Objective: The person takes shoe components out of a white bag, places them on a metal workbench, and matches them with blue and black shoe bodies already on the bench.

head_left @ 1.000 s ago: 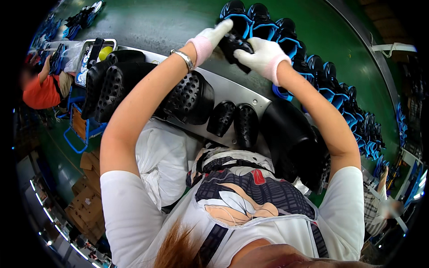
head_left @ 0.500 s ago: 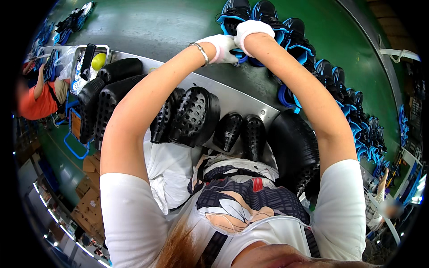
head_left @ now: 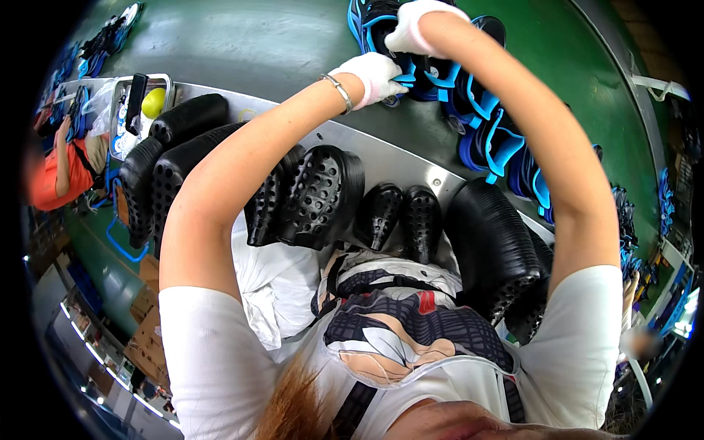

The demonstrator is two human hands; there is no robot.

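Note:
Both my hands wear white gloves and reach far forward over a green conveyor belt [head_left: 242, 44]. My left hand [head_left: 374, 73] pinches the blue strap of a black-and-blue shoe [head_left: 422, 77] on the belt. My right hand [head_left: 414, 26] rests on top of another black-and-blue shoe [head_left: 374, 18] just beyond it, fingers curled over it. A row of black-and-blue shoes [head_left: 499, 139] runs along the belt to the right. A silver bracelet [head_left: 337, 89] is on my left wrist.
Stacks of black studded soles [head_left: 323, 194] lie on the metal ledge [head_left: 396, 158] near me, more at the left [head_left: 158, 176] and right [head_left: 495, 246]. A tray with a yellow ball [head_left: 152, 103] sits at the far left. A person in orange [head_left: 55, 172] works at the left.
Both arms stretched farther out over the belt. The hands moved from one dark shoe near the ledge onto the black-and-blue shoes; the view tilted with them.

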